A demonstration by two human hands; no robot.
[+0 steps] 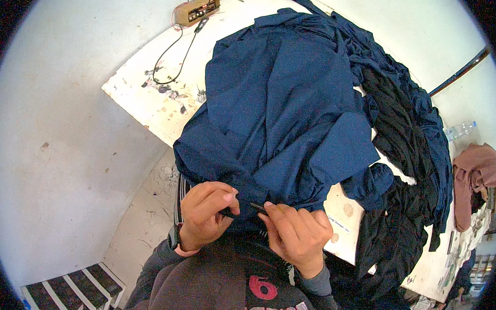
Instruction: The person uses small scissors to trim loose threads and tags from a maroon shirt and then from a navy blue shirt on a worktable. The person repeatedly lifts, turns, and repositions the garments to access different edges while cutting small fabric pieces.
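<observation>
A large navy blue garment [279, 100] lies bunched over the table, its near edge hanging toward my body. At that edge my left hand [204, 213] is closed, pinching a dark bit of the cloth between thumb and fingers. My right hand [299, 233] is closed around a small pointed metal tool [258, 207], like the tip of thread snips; most of it is hidden in the fingers. The tip points left toward my left hand, a short gap away, close over the navy cloth.
Black garments [398, 129] and more navy cloth lie along the table's right side. On the white table [133, 98], stained at the left, a brown box with wires [197, 10] stands at the back. A clear bottle [461, 130] and pinkish-brown cloth [473, 172] are far right. A striped box [75, 291] sits lower left.
</observation>
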